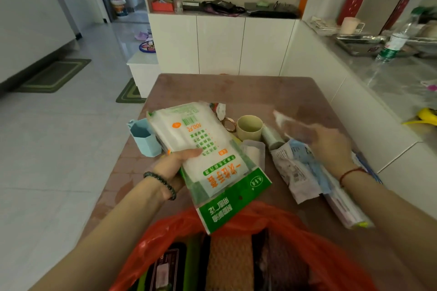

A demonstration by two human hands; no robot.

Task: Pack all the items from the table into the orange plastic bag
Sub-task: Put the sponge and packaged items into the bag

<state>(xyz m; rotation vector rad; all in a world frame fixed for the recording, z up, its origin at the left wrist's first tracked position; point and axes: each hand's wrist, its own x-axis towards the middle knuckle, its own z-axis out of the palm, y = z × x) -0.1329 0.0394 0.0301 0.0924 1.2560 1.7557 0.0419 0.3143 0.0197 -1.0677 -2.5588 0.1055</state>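
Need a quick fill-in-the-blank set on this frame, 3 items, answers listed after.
1. The left hand holds the green-and-white plastic packet above the open ____ plastic bag.
2. The pale yellow-green round cup stands upright on the ____ table.
3. The light blue hexagonal holder stands to the ____ of the packet.

Missing words: orange; brown; left

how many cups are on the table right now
2. A beige cup stands mid-table beside a metal ring; a light blue hexagonal cup stands at the left edge, partly behind the glove packet. More may be hidden.
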